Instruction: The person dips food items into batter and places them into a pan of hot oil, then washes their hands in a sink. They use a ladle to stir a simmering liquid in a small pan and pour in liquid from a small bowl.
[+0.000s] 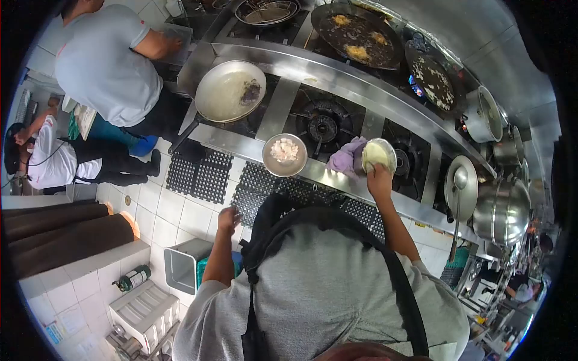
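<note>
My right hand point(379, 175) reaches to the near rim of a metal bowl point(388, 155) with something pale yellow inside; its fingers are bent at the bowl, and what they grip is too small to make out. Just left of that bowl lies a crumpled purple cloth point(347, 157). A smaller metal bowl point(269, 157) with pale chopped pieces point(284, 150) stands at the stove's front edge. My left hand point(228, 220) hangs low over the floor, away from the bowls, with its fingers curled and nothing visible in them.
A frying pan point(223, 102) with a long handle sits on the stove's left. Behind, a large pan point(337, 42) and a smaller pan point(430, 81) hold frying food, with a flame beside them. Pots point(481, 114) stand right. Two people are at the left; a grey bin point(174, 265) is below.
</note>
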Available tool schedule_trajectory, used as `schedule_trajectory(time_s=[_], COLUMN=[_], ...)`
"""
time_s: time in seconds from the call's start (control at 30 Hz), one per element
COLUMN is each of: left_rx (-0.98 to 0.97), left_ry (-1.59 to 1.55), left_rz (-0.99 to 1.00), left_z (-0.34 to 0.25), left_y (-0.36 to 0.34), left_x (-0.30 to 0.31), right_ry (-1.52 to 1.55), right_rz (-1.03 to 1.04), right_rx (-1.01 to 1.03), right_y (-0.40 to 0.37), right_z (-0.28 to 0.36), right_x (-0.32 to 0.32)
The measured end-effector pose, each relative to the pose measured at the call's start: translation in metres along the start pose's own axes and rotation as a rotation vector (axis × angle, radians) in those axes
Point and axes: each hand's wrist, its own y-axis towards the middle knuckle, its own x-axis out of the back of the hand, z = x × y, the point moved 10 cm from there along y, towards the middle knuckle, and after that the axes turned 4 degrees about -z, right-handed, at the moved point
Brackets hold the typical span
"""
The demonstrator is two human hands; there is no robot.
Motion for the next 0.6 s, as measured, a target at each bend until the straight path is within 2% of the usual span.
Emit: schedule_trajectory(time_s=[0.03,0.1,0.17,0.23,0.33,0.4,0.47,0.6], left_rx=[-0.027,-0.010,-0.175,-0.246,-0.140,-0.084,0.263,0.290], left_ry=[0.022,0.279,0.229,0.101,0.182,0.186,-0.064,-0.001], left_rz=[-0.009,0.151,0.191,0.246,0.334,0.365,0.655,0.590], left_z=[-0.009,-0.017,-0.051,-0.075,-0.096,-0.096,-0.055,-0.074], left_y=[0.006,0.032,0.011,-0.016,-0.065,-0.054,-0.032,-0.053], left_x=[0.002,-0.008,-0.052,-0.111,-0.188,-0.222,-0.266,-0.276], right_ry=[-0.008,-0.062,-0.120,-0.172,-0.159,-0.158,-0.155,-0.133], right_rz=[0.001,-0.030,-0.025,0.023,-0.044,-0.055,-0.052,-0.085], right_rx=[-0.009,-0.077,-0.073,-0.122,-0.095,-0.105,-0.117,-0.100], right_y=[-0.001,-0.001,-0.001,-0.001,0.000,0.000,-0.006,-0.001], right_z=[0.001,-0.008,-0.013,-0.026,-0.016,-0.017,-0.017,-0.012], right_x=[-0.006,-0.014,-0.019,-0.030,-0.022,-0.022,-0.022,-0.014])
